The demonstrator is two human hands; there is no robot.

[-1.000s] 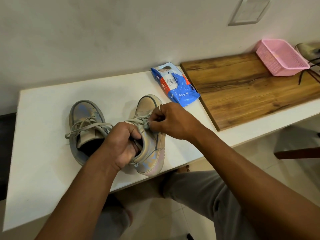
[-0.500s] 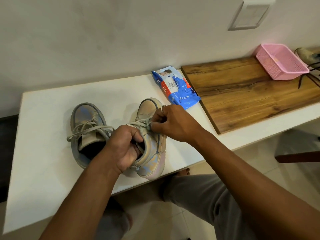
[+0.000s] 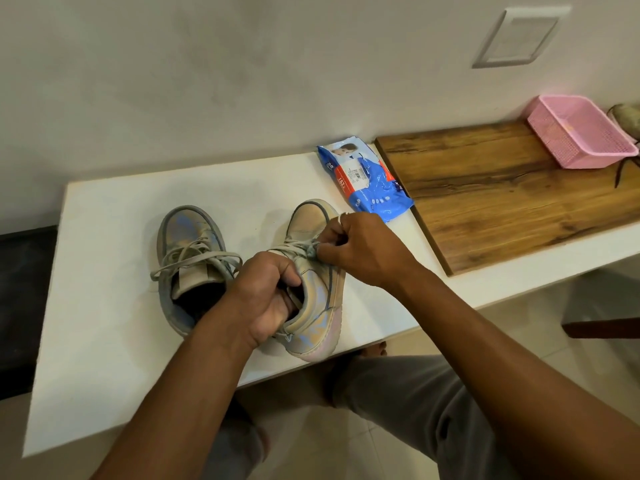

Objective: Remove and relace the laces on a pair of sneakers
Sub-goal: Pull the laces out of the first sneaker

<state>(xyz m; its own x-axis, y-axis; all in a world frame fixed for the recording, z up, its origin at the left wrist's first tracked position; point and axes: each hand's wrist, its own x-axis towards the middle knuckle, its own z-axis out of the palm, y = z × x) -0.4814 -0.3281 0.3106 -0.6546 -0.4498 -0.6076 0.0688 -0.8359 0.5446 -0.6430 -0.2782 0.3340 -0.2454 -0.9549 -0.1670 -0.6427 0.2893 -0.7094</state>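
Barely anything shifts from a second ago: on the white table (image 3: pixel 114 209), the left hand (image 3: pixel 266 299) grips the held sneaker (image 3: pixel 320 306) by its collar while the right hand (image 3: pixel 360 249) pinches its lace (image 3: pixel 304 249), so unlacing looks barely begun and next calls for a steady outward pull.

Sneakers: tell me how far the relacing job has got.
Done: nothing visibly; both sneakers are laced. In hand: the left hand grips the held sneaker at its collar, while the right hand pinches its lace near the top eyelets, apparently working it loose. Left: pull out that lace, unlace the other sneaker, which sits untouched on the white table with slack laces, then relace both.
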